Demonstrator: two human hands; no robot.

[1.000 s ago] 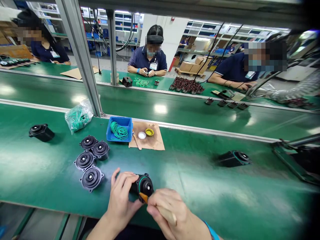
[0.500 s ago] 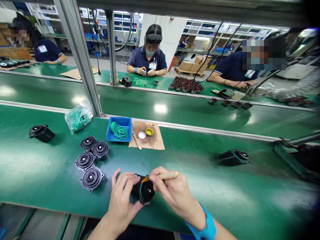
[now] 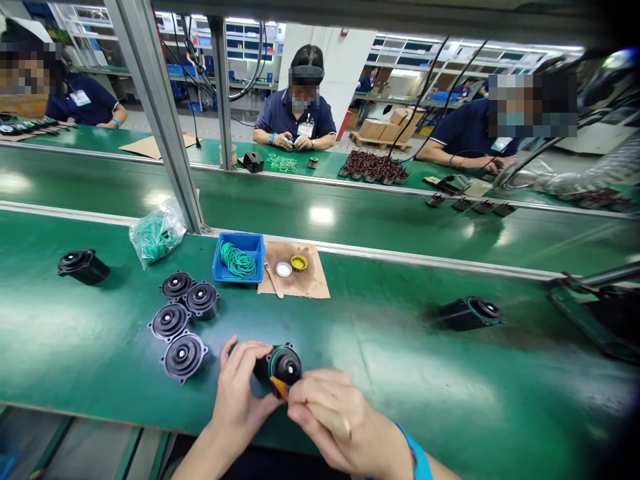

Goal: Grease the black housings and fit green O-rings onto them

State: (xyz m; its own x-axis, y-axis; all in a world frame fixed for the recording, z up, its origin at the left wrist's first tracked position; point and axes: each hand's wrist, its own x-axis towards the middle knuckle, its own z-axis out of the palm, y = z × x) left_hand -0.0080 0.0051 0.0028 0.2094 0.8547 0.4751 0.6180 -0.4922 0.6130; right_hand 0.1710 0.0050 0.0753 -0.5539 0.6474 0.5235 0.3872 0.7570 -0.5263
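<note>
A black round housing (image 3: 287,365) with a green ring around its face is held tilted at the bench's near side. My left hand (image 3: 243,383) grips it from the left, fingers over the top and thumb below. In my right hand (image 3: 340,413) is a brush (image 3: 330,419) with a pale handle; its orange tip touches the lower edge of the housing's face by the ring. Several grey-rimmed housings (image 3: 183,355) stand grouped to the left. Beyond them, a blue bin (image 3: 217,267) holds green rings (image 3: 239,261).
Stained cardboard (image 3: 317,277) carries a yellow pot (image 3: 299,263), a white cap (image 3: 284,269) and another brush (image 3: 273,280). A bag of rings (image 3: 157,233) lies by the metal post (image 3: 155,113). Black housings lie left (image 3: 84,265) and right (image 3: 470,313). Three people sit across the belt.
The brush tip has gone from the top of the ring to its lower edge, with my right hand lower. The housing has shifted slightly up and left, its face turned more upward.
</note>
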